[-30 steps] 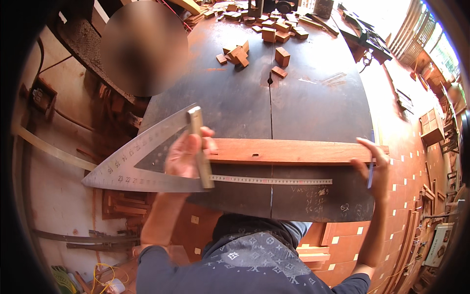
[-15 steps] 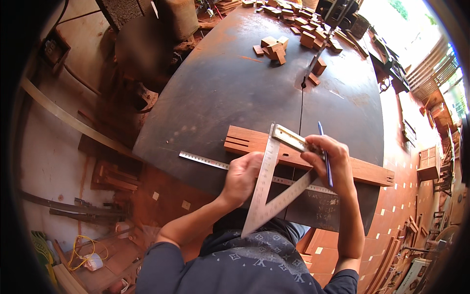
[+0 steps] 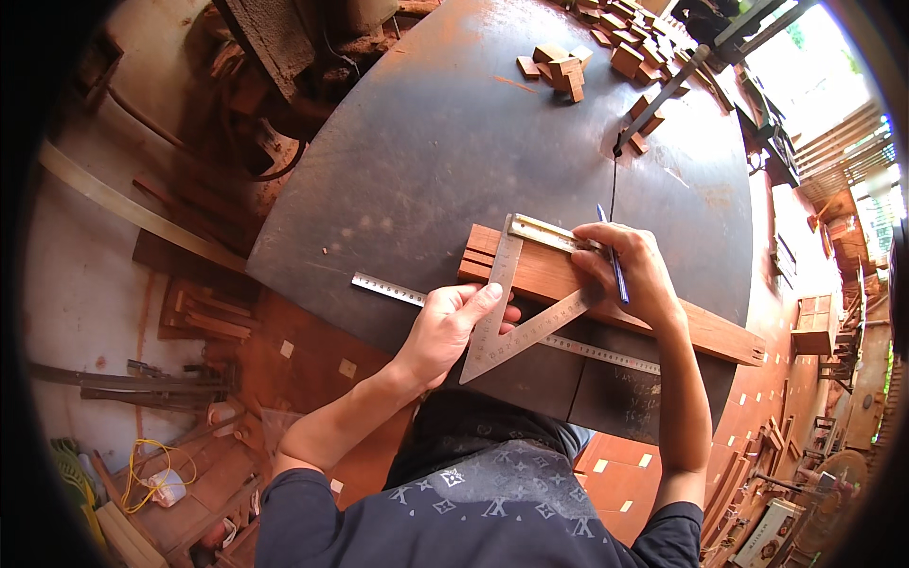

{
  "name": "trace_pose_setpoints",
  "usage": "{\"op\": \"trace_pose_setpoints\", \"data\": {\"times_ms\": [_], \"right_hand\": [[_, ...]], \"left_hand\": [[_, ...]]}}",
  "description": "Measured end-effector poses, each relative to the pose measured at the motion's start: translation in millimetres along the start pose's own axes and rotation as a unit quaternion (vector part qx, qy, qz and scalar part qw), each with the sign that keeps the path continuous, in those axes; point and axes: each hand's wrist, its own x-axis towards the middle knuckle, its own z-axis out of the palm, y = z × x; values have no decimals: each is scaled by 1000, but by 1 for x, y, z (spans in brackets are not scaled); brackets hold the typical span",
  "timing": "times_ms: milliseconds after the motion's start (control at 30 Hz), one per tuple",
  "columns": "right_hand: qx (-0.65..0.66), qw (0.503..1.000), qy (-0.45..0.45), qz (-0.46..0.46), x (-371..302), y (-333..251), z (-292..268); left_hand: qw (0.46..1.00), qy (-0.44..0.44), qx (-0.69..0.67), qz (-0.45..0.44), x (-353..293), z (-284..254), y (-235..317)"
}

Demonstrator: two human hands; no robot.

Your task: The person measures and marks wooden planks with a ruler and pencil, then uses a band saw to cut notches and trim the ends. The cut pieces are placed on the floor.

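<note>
A metal triangle square (image 3: 554,322) with a pale thick edge lies across a reddish-brown wooden bar (image 3: 701,328), whose left end has slots cut in it. My left hand (image 3: 440,331) is closed on the square's left leg, thumb on top and fingertips showing through the triangular opening. My right hand (image 3: 632,265) grips the square's thick edge near its right end. A blue pen (image 3: 615,260) is tucked between that hand's fingers, standing nearly upright. Beneath the square, a steel ruler (image 3: 606,355) runs along the near part of the dark table; its middle is partly hidden.
The dark metal tabletop (image 3: 426,161) has a narrow slit running through it. An upright blade-like strip (image 3: 663,99) rises from the slit. Small wooden blocks (image 3: 565,74) lie beyond, with a larger heap of blocks (image 3: 634,43) at the far edge.
The square's near corner has swung up and away from my body, so it lies flatter over the bar. My left hand has moved onto its leg, thumb now on top. The view has shifted slightly.
</note>
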Motion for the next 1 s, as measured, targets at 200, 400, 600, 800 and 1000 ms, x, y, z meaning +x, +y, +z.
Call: {"op": "trace_pose_setpoints", "data": {"times_ms": [200,400,600,800,1000], "right_hand": [[10,999,-16,33,3,-5,0],[18,999,-8,43,2,-7,4],[-8,1000,6,16,2,-7,4],[171,984,-33,36,25,-45,-9],[105,985,-139,-11,70,-61,16]], "left_hand": [[999,33,7,19,8,3,2],[998,40,11,46,9,4,-1],[998,35,3,57,10,3,-5],[997,39,16,64,11,4,-4],[998,26,-12,64,11,3,-4]]}}
